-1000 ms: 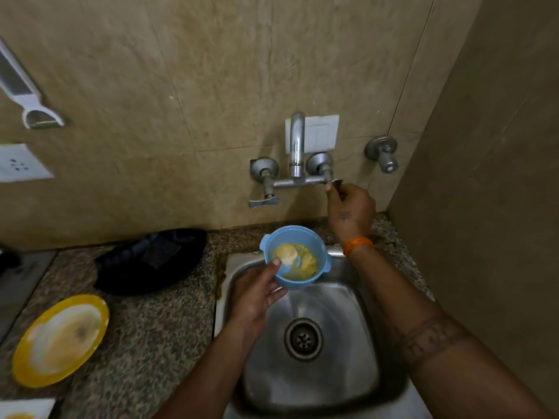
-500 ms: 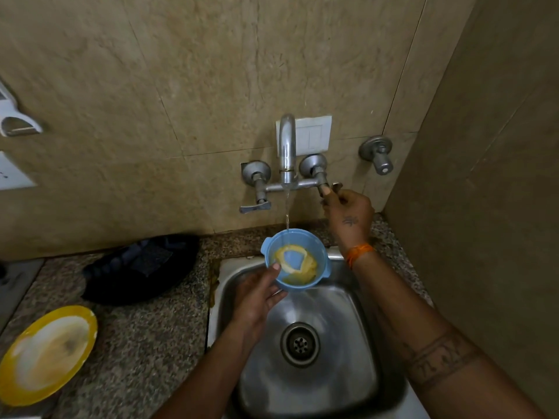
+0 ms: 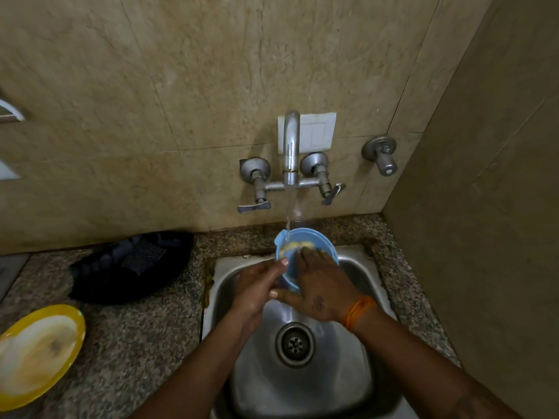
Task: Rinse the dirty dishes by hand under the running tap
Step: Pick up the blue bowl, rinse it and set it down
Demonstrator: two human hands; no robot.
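Note:
A small blue bowl (image 3: 314, 241) with yellow food residue is tilted over the back of the steel sink (image 3: 360, 370). Water runs from the wall tap (image 3: 291, 146) onto the bowl's left rim. My left hand (image 3: 257, 288) grips the bowl's near left edge, thumb on the rim. My right hand (image 3: 323, 285), with an orange wristband, lies over the bowl with its fingers inside, touching the residue. Much of the bowl is hidden behind both hands.
A dirty yellow plate (image 3: 36, 355) lies on the granite counter (image 3: 136, 343) at the lower left. A dark pan-like object (image 3: 130, 267) sits by the wall left of the sink. A second valve (image 3: 382, 154) sticks out of the wall at right, near the side wall.
My right hand has left the tap's right handle and come down into the bowl. The water stream has grown stronger. The camera has shifted slightly.

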